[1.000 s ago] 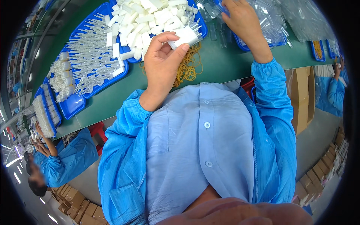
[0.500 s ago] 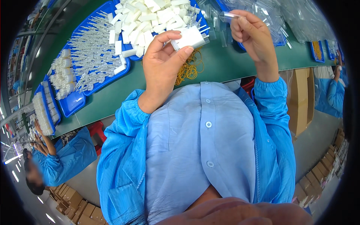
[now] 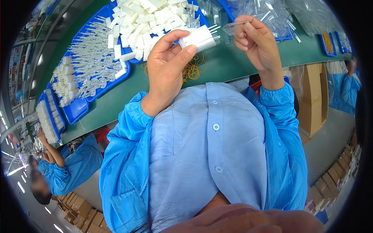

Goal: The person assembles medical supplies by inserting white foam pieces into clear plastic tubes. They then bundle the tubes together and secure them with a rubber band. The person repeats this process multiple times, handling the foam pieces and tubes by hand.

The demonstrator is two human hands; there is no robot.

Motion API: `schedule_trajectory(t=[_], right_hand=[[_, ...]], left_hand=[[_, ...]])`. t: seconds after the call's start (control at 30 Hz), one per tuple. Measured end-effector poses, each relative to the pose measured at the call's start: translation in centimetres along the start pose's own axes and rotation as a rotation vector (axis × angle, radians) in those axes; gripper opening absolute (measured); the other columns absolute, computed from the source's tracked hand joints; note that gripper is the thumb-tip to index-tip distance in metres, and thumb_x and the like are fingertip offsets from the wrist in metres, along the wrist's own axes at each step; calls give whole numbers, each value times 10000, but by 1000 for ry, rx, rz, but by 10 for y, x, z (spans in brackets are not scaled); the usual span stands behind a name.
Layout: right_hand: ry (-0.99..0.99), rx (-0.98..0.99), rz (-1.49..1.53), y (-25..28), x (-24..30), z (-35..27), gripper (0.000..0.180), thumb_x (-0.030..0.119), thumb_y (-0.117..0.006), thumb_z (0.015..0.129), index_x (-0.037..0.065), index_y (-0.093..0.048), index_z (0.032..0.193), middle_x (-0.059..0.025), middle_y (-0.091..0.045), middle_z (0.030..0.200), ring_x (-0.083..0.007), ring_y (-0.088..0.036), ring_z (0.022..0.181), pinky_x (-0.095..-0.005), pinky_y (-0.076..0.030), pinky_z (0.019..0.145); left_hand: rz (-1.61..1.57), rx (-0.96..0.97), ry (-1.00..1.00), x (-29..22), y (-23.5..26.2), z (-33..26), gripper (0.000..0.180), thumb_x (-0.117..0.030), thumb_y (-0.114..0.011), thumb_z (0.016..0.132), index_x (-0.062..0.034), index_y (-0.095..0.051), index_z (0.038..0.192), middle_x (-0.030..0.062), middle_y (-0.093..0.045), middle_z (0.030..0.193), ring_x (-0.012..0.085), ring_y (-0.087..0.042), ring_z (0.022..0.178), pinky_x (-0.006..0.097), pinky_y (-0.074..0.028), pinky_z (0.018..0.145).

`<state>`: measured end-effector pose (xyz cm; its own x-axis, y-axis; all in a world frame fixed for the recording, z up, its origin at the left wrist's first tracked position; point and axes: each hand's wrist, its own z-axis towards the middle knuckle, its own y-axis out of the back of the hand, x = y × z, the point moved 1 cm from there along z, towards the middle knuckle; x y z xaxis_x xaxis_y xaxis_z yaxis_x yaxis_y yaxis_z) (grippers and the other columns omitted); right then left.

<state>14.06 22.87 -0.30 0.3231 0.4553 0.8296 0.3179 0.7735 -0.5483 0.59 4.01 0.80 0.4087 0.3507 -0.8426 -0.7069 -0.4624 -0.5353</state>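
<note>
My left hand [image 3: 165,66] is closed around a white block [image 3: 198,37], thumb below and fingers above. Clear plastic lies along the block's lower side, and thin white sticks [image 3: 213,29] jut from its right end. To the right, my right hand [image 3: 261,44] pinches a clear plastic piece [image 3: 234,28] between thumb and fingers. Its free end points left toward the sticks, with a small gap between them. Yellow rubber bands [image 3: 193,70] lie on the green table [image 3: 229,66] just below the block. Behind it, a pile of white blocks [image 3: 145,23] fills a blue tray.
A blue tray [image 3: 95,96] of thin white stick-like parts stands at left, with bundled white parts [image 3: 64,85] beside it. Clear plastic pieces [image 3: 268,17] are heaped at the back right. Co-workers in blue sit at far left [image 3: 74,167] and far right [image 3: 344,93].
My right hand has come slightly down and left, and the clear piece is tilted, nearer the block. My left hand still holds the block, its sticks now showing farther right.
</note>
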Motion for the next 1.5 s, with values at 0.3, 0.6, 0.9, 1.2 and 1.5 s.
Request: schedule_trajectory(t=[0.3, 0.6, 0.9, 1.2, 1.5], right_hand=[[138, -94, -282, -5, 1, -2, 260, 138, -608, 941, -28, -639, 1138, 0, -519, 682, -77, -453, 614, -222, -375, 560], [126, -99, -392, -13, 7, -1, 239, 139, -633, 920, -19, -665, 1096, 8, -546, 692, -64, -475, 605, -207, -382, 552], [97, -73, -415, -19, 4, -3, 237, 141, -653, 903, -9, -671, 1086, 3, -566, 699, -64, -496, 596, -200, -392, 539], [65, -68, -388, -28, -2, -3, 235, 117, -640, 907, -16, -660, 1099, -15, -586, 723, -74, -534, 606, -205, -434, 547], [104, -26, -450, -37, -2, -4, 244, 99, -647, 899, -15, -660, 1115, -23, -608, 771, -77, -560, 641, -210, -468, 590]], left_hand=[[17, 28, -24, 7, 0, 1, 373, 38, -633, 876, 5, -506, 1225, 167, -635, 1125, 187, -602, 1049, 304, -472, 925], [151, 86, -135, 11, 8, 1, 354, 110, -621, 842, 20, -539, 1175, 74, -481, 1174, 192, -553, 1114, 321, -472, 966], [331, 126, -237, 6, 7, 1, 371, 116, -609, 839, 38, -558, 1198, 73, -411, 1172, 178, -517, 1109, 304, -476, 954], [374, 63, -200, 4, 3, 1, 310, 10, -691, 836, 5, -624, 1138, 57, -412, 1122, 146, -509, 1030, 259, -481, 875], [451, -53, -250, 8, 6, 2, 204, -42, -742, 818, -33, -695, 1016, 38, -464, 1055, 119, -504, 951, 222, -457, 784]])
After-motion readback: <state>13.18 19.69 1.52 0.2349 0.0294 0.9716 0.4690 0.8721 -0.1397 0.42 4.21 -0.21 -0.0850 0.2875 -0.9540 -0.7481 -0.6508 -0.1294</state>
